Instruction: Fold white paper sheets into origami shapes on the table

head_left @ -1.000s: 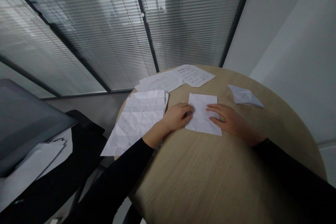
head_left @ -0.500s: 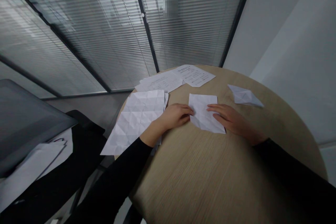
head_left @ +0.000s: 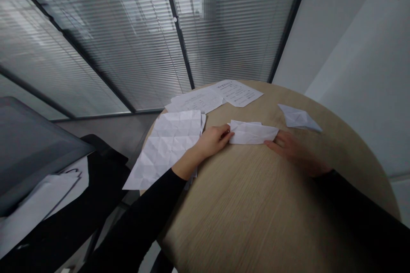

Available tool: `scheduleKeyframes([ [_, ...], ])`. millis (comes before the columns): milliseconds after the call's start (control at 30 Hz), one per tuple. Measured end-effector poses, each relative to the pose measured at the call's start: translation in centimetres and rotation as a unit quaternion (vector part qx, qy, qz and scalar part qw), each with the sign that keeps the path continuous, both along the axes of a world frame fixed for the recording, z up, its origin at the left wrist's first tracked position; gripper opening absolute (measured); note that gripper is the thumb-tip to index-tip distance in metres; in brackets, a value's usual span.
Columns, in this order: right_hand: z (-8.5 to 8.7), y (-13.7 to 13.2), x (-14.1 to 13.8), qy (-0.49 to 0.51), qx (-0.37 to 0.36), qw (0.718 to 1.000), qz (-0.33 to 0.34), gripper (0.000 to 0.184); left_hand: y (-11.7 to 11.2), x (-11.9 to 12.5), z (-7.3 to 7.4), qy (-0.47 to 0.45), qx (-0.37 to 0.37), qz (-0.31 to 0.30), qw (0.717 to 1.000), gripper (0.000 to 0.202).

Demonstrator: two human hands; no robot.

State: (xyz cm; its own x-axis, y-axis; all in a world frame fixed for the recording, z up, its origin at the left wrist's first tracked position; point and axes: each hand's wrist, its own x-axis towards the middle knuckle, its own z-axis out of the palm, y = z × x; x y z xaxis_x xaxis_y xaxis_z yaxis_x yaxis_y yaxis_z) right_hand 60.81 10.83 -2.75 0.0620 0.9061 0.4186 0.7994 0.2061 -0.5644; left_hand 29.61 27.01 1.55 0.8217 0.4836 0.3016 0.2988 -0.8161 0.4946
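Right hand (head_left: 287, 145) farther right, fingertips on paper (head_left: 249, 134)

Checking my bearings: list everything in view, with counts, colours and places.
Folded sheet: 1, white, between hands
Creased sheets: at least 2, white, table's left
Printed sheets: at least 2, white, far edge
Folded piece: 1, white, table's far right
Table: 1, light wood, centre
Chair: 1, grey and black, left
Loose papers: several, white, on chair
Blinds: several, grey, behind table
Frames: several, dark, around blinds
Floor: 1, grey, left
Wall: 1, grey, right
Left hand: 1, bare, sheet's left end
Right hand: 1, bare, sheet's right end
Sleeves: 2, black, both arms
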Motion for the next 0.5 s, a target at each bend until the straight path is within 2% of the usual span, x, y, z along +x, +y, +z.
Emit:
scheduleKeyframes([
  [133, -1.8, 1.7, -0.2, 0.063, 0.013, 0.996, -0.061, 0.031, -0.2, 0.2, -0.1, -0.023, -0.057, -0.008, 0.998, 0.025],
  [233, -2.6, 2.2, -0.4, 0.105, 0.032, 0.992, -0.067, 0.054, -0.1, 0.3, -0.3, -0.045, -0.05, 0.013, 0.998, 0.018],
  [333, -2.6, 2.1, -0.8, 0.073, 0.058, 0.993, -0.065, 0.08, 0.1, 0.6, -0.4, -0.062, -0.002, -0.011, 0.998, 0.016],
  [433, -2.2, 2.0, -1.2, 0.019, 0.066, 0.996, -0.057, 0.085, 0.1, 0.7, -0.5, -0.061, 0.012, -0.066, 0.996, 0.016],
  [500, -2.1, 2.0, -1.3, -0.008, 0.075, 0.996, -0.048, 0.084, 0.0, 0.8, -0.5, -0.06, 0.01, -0.08, 0.995, 0.017],
])
